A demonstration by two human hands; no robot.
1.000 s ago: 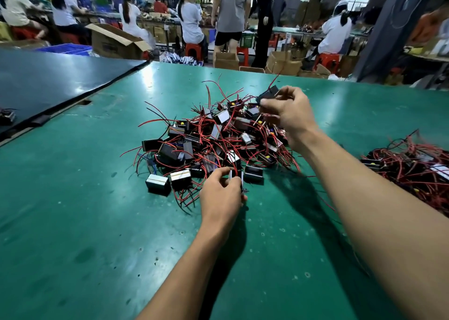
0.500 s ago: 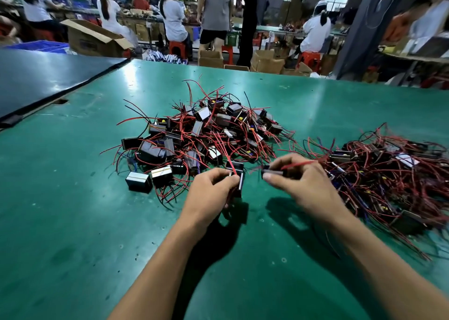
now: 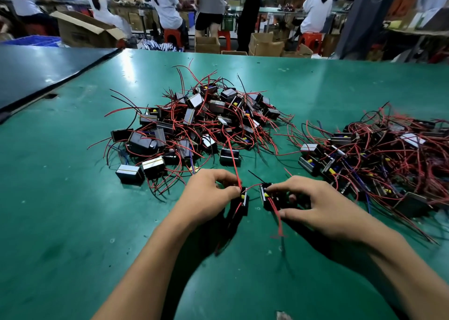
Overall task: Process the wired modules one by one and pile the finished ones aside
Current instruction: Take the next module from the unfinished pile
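- Right hand (image 3: 315,205): our fingers pinch a module (image 3: 269,198) — just fetched from the heap (image 3: 194,125) at 12 o'clock.
- Left hand (image 3: 206,194): fingers pinch a second module (image 3: 243,202); we judge processing begins.

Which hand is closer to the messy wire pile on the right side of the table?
Right. The right hand is just beside the pile, at its near-left edge; the left hand is farther left, beyond the right hand.

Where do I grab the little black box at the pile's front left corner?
Pinch the black box by its body. Come from above on the near-left: those sides look bare, while a neighbouring box and tangled red wires crowd its right.
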